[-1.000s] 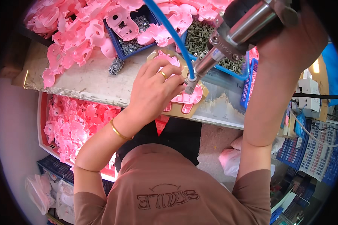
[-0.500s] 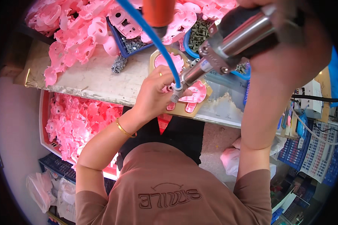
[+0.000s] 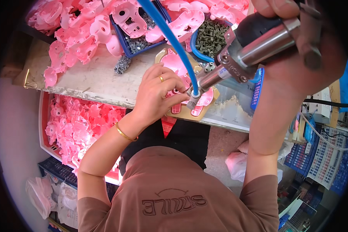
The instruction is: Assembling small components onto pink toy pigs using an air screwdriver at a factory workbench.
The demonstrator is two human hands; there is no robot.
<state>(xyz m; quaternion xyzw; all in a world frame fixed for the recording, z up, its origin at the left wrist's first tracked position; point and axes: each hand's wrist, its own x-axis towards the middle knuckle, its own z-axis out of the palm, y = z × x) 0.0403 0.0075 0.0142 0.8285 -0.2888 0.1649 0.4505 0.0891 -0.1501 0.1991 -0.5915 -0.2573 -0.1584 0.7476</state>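
My right hand (image 3: pixel 305 58) is closed around a silver-and-black power screwdriver (image 3: pixel 266 44), which slants down to the left. A blue hose (image 3: pixel 174 40) joins its nose. Under the nose, a pink plastic shell (image 3: pixel 173 62) lies in a tan fixture (image 3: pixel 189 115) on the bench. My left hand (image 3: pixel 156 91) reaches over the shell with thumb and forefinger pinched together beside the screwdriver's nose. A small round reddish piece shows between those fingers, but what they grip is partly hidden.
Pink shells (image 3: pixel 75 42) are heaped at the back left. A dark blue tray (image 3: pixel 127 50) of small metal screws and a blue bin (image 3: pixel 212 36) of dark green parts stand behind the fixture. A red crate (image 3: pixel 44 127) of pink pieces sits below the bench.
An orange tool that hung at the top has left the view. The screwdriver with its hose has shifted slightly right, and my left hand has turned slightly, staying beside its nose.
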